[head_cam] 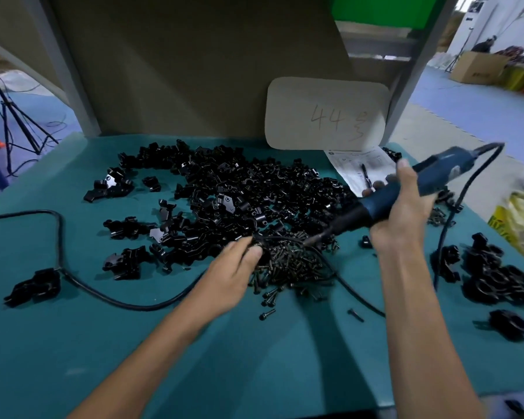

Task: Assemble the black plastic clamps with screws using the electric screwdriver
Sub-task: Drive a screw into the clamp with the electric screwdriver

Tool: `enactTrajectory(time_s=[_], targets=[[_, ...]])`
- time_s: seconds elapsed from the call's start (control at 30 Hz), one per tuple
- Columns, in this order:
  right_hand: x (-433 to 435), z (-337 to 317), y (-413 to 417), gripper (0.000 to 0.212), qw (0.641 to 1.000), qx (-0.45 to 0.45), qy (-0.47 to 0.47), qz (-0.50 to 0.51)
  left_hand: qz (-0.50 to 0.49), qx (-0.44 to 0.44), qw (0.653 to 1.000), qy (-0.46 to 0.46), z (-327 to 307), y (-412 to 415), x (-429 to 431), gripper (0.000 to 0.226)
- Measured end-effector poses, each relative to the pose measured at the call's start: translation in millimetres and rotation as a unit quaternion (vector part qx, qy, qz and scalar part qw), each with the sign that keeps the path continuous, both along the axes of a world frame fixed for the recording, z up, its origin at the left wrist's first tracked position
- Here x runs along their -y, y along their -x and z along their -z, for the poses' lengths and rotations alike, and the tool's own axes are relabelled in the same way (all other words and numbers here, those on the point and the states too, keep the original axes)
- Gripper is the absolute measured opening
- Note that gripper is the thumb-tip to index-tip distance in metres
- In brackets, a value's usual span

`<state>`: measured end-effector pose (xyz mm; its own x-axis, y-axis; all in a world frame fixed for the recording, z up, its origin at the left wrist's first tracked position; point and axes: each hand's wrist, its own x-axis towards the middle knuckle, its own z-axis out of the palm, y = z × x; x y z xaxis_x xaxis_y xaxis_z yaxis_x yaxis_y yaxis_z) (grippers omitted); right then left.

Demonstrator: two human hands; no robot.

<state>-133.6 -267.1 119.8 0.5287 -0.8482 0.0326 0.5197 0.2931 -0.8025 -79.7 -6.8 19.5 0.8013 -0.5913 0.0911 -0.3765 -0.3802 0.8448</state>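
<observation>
A big heap of black plastic clamp parts (239, 192) covers the middle of the teal table (103, 343). In front of it lies a pile of dark screws (291, 267). My right hand (406, 216) grips the blue electric screwdriver (406, 189), its bit tip down at the back of the screw pile. My left hand (233, 267) reaches into the left side of the screws, fingers curled at them; what they hold is hidden. Finished-looking clamps (490, 276) lie in a group at the right.
A black power cord (73, 279) loops across the left of the table, and the screwdriver's cable (454, 213) hangs at the right. A cardboard sign marked 44 (327, 113) and a printed sheet with a pen (357, 170) stand behind. A yellow bag (521, 222) sits far right.
</observation>
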Motion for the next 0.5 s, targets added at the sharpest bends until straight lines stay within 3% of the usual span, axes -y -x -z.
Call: enactTrajectory(time_s=[0.07,0.1,0.17,0.23,0.3,0.4,0.43,0.5], targets=[[24.1,-7.3,13.6,0.071,0.988,-0.118,0.096,-0.019,-0.049,-0.103,0.993,0.022,1.3,-5.9,-12.6,0.048],[34.1,-5.3,20.7,0.063,0.961,-0.204,0.182,-0.05,-0.072,-0.177,0.98,0.062,2.7,-7.9,-16.5,0.045],[44.9,9.6,33.8,0.049,0.861,-0.368,0.33,-0.122,-0.103,-0.313,0.929,0.171,1.5,-9.1,-18.6,0.036],[46.7,33.4,44.2,0.053,0.762,-0.486,0.397,-0.158,-0.124,-0.375,0.887,0.238,-1.2,-7.6,-16.6,0.037],[42.9,53.3,50.8,0.057,0.677,-0.562,0.442,-0.174,-0.127,-0.378,0.885,0.241,-4.0,-5.9,-13.5,0.051],[36.1,70.3,58.4,0.074,0.574,-0.626,0.501,-0.167,-0.117,-0.29,0.931,0.187,-0.8,-5.8,-11.5,0.045],[31.6,72.4,63.0,0.075,0.561,-0.623,0.526,-0.143,-0.115,-0.25,0.946,0.17,1.9,-6.8,-12.0,0.034],[19.1,71.6,74.5,0.047,0.571,-0.57,0.581,-0.108,-0.105,-0.181,0.969,0.13,8.0,-10.0,-14.7,0.027]])
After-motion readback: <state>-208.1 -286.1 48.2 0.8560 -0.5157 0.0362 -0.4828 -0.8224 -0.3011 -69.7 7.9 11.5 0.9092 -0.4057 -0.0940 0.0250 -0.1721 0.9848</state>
